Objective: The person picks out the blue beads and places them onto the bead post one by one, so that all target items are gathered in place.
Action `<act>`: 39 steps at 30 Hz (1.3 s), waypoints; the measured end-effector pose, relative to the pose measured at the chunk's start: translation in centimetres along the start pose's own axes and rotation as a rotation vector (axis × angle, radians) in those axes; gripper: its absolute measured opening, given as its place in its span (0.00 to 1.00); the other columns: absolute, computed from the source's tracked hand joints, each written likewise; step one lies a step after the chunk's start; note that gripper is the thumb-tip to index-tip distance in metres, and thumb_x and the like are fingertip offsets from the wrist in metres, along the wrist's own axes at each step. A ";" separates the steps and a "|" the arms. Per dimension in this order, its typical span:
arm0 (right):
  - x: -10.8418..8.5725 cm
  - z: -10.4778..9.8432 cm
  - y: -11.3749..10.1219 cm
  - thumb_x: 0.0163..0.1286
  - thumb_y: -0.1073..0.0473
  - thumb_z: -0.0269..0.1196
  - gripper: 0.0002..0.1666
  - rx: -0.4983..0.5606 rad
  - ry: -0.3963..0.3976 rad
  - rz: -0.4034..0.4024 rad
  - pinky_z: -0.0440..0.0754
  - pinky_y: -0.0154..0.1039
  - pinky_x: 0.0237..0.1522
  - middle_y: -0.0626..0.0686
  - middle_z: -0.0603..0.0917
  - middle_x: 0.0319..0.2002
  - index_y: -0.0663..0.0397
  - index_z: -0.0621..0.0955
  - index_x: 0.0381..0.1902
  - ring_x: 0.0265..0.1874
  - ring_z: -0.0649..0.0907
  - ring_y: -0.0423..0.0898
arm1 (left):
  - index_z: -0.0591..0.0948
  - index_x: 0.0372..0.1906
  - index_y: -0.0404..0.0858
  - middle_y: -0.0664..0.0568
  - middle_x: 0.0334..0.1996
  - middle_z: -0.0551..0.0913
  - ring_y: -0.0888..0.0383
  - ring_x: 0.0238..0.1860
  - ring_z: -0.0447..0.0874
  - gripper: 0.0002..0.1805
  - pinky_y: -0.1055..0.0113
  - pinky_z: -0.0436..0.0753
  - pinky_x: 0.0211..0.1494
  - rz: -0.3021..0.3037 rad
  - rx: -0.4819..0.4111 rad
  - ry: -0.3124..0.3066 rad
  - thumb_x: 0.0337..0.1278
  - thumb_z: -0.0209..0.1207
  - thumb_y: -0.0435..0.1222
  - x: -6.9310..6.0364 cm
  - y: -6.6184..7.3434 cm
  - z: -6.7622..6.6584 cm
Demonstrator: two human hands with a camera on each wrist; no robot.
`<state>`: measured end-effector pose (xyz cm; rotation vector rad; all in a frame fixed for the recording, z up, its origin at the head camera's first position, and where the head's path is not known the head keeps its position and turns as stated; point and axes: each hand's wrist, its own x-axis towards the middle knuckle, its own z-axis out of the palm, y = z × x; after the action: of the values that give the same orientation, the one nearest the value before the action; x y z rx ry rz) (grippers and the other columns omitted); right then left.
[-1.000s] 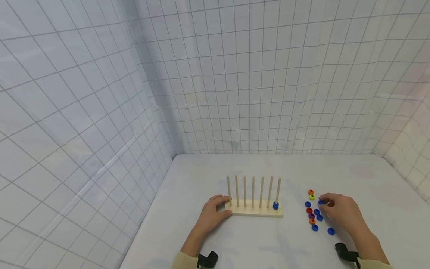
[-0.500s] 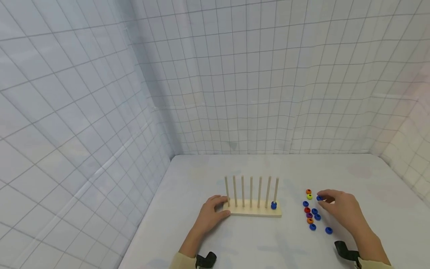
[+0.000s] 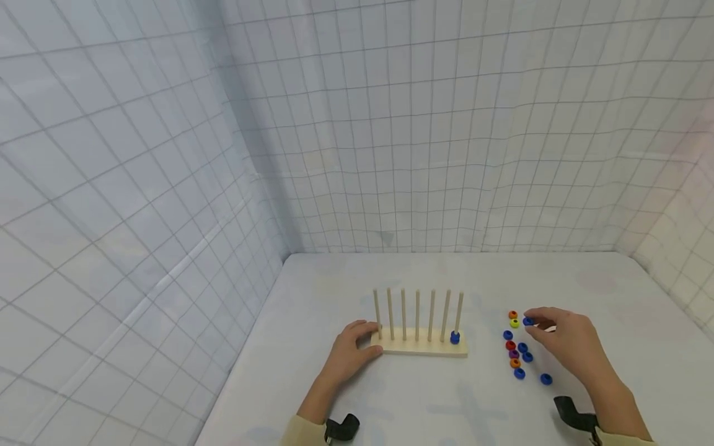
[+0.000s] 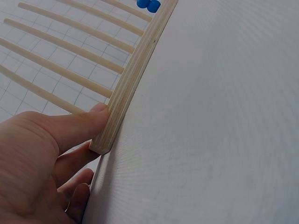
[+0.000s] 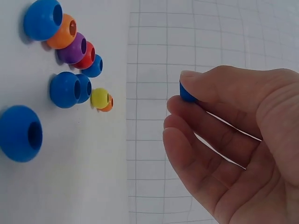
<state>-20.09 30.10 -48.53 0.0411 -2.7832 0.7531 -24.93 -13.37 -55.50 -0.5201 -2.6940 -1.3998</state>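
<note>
My right hand [image 3: 566, 337] pinches a blue bead [image 5: 188, 93] between thumb and fingertips, raised off the table in the right wrist view. My left hand [image 3: 347, 354] grips the left end of a pale wooden peg board [image 3: 418, 350], thumb on its front edge, as the left wrist view shows. A row of several upright pegs stands on the board. Blue beads [image 3: 455, 337] sit at the foot of the rightmost peg. Loose beads lie left of my right hand, among them a red bead [image 3: 510, 345], a purple bead [image 5: 72, 49] and a yellow bead [image 5: 100, 98].
Two orange beads, one nearer [image 5: 62, 32] and one farther [image 5: 110, 103], lie among the loose ones. A single blue bead [image 3: 546, 378] sits apart, nearest my right wrist. White grid-patterned sheets [image 3: 413, 155] hang behind and beside the white table [image 3: 334, 285].
My right hand has risen slightly with the blue bead, moving up and away from the loose beads around it. The left hand keeps its hold on the peg board.
</note>
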 end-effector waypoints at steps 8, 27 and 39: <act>0.1 -0.8 -1.0 0.61 0.60 0.73 0.18 0.000 0.031 -0.048 0.83 0.48 0.30 0.54 0.87 0.36 0.59 0.86 0.48 0.37 0.84 0.57 | 0.83 0.59 0.44 0.39 0.64 0.76 0.38 0.67 0.70 0.26 0.36 0.67 0.66 -0.010 0.003 -0.004 0.54 0.73 0.45 0.1 -0.5 0.1; 0.6 -2.5 -4.0 0.60 0.61 0.74 0.20 -0.009 0.042 -0.065 0.84 0.51 0.32 0.55 0.87 0.36 0.61 0.86 0.49 0.35 0.84 0.56 | 0.84 0.58 0.44 0.40 0.62 0.77 0.38 0.66 0.71 0.26 0.37 0.68 0.65 -0.003 0.009 -0.006 0.53 0.73 0.44 0.2 -0.1 -0.3; 0.9 -2.2 -5.7 0.60 0.60 0.74 0.18 -0.001 0.085 -0.102 0.82 0.46 0.31 0.52 0.87 0.36 0.58 0.87 0.48 0.35 0.84 0.53 | 0.83 0.59 0.43 0.42 0.63 0.77 0.40 0.67 0.71 0.26 0.38 0.68 0.67 -0.017 -0.010 -0.014 0.54 0.72 0.45 0.3 -0.2 -0.3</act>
<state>-19.87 26.30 -43.64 0.1462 -2.6784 0.7118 -25.27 -13.63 -55.47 -0.5118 -2.7101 -1.4199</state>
